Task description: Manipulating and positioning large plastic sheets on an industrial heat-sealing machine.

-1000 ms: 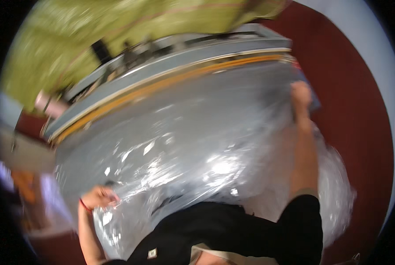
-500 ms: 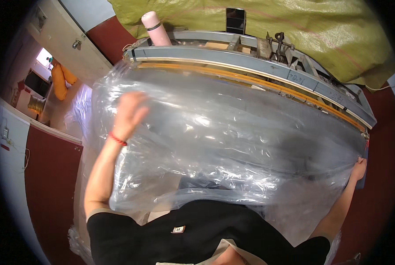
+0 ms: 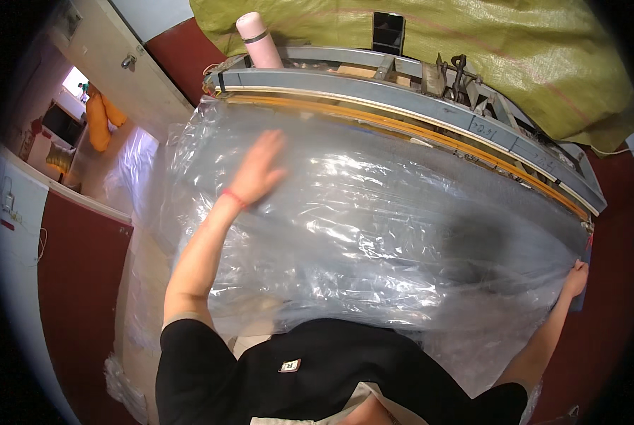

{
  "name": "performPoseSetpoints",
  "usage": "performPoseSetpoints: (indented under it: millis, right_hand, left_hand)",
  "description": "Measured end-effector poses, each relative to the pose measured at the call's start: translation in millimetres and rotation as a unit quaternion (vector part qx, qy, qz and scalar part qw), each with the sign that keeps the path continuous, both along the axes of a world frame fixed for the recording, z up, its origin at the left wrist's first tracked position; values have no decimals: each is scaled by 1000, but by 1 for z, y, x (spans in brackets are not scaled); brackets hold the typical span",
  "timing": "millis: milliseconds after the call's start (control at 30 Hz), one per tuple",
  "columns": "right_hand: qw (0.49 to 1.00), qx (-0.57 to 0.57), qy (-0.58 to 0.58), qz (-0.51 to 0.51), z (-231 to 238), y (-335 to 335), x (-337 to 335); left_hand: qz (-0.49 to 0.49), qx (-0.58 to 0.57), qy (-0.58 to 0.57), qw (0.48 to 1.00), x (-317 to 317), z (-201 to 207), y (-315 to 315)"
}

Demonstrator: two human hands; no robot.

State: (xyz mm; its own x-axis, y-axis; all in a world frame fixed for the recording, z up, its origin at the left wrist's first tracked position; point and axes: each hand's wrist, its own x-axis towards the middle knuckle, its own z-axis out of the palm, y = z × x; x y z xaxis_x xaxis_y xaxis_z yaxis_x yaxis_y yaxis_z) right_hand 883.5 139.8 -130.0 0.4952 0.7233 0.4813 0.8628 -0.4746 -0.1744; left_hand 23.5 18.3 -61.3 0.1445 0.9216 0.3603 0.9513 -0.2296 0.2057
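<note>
A wide sheet of clear plastic film (image 3: 373, 234) covers the work surface in front of me, wrinkled and shiny. My left hand (image 3: 261, 168) lies over the film's left part, fingers stretched out and slightly blurred; a red bracelet circles its wrist. At the far right, my right hand (image 3: 578, 278) pinches the film's edge between closed fingers, and the film is drawn into folds toward it. Along the film's far side runs a long grey metal bar (image 3: 402, 106), with an orange strip (image 3: 430, 134) just in front of it.
Behind the bar, a pink bottle (image 3: 259, 41) and a dark phone (image 3: 388, 33) stand against a yellow-green woven sheet (image 3: 501, 64). Metal clamp parts (image 3: 458, 78) sit on the frame. On the left, a door (image 3: 118, 57) stands ajar; more film (image 3: 134, 166) lies by the doorway.
My left hand has moved to the right across the film, and the film's left part lies differently. My right hand stays at the right edge, still gripping.
</note>
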Motion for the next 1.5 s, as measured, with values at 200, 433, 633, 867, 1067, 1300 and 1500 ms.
performPoseSetpoints:
  millis: [200, 433, 633, 867, 1067, 1300, 1500]
  right_hand:
    - [1000, 5, 29, -5, 2, -2, -10]
    - [993, 71, 96, 11, -11, 1, 35]
    - [802, 276, 480, 225, 47, -44, 67]
    - [802, 278, 495, 184, 77, -44, 83]
    - [936, 232, 182, 192, 65, 43, -47]
    - [891, 293, 306, 162, 0, 118, -116]
    - [867, 338, 342, 132, -6, 130, -113]
  left_hand:
    - [9, -78, 35, 996, 17, -8, -34]
    - [69, 37, 43, 996, 5, -13, -11]
    - [192, 72, -65, 977, 15, -22, 35]
    - [119, 134, -76, 981, -11, -31, 58]
    - [251, 165, -402, 865, -77, -28, 97]
    - [239, 216, -481, 815, -124, -73, 150]
    - [206, 238, -509, 802, -115, -72, 167]
